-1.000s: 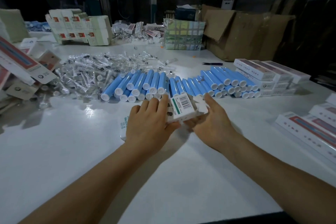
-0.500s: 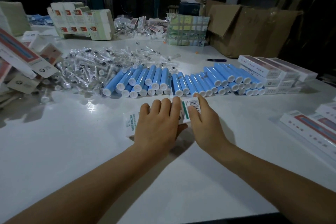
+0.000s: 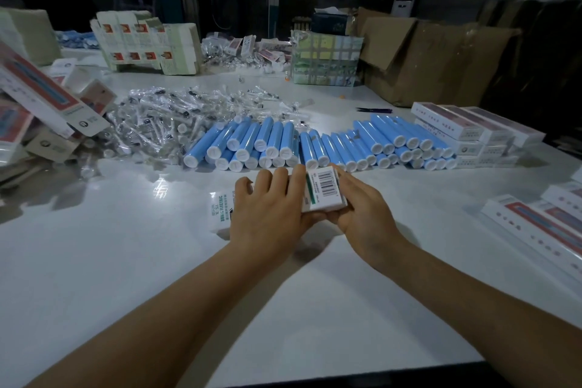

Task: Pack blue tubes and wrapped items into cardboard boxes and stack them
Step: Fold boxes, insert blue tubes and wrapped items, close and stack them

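Note:
A long white carton [image 3: 324, 190] with a barcode and green stripe lies across the table centre, its left end [image 3: 220, 209] poking out past my left hand. My left hand [image 3: 271, 211] lies over the carton's middle with fingers across the top and thumb under it. My right hand [image 3: 362, 208] grips the carton's right end, thumb beneath. Just beyond, a row of blue tubes [image 3: 315, 145] with white caps lies side by side. A heap of clear-wrapped items [image 3: 163, 123] lies to the left of the tubes.
Stacks of closed white-and-red cartons stand at right [image 3: 469, 132] and near right [image 3: 541, 224]. Loose cartons [image 3: 47, 104] lean at far left. Flat carton blanks [image 3: 148, 44], a wrapped bundle [image 3: 326, 63] and a big brown box [image 3: 434, 57] line the back. A dark pen [image 3: 374, 110] lies behind the tubes.
The carton was tilted up a second ago, came down flat under both hands, and now its right end is lifted slightly in my right hand.

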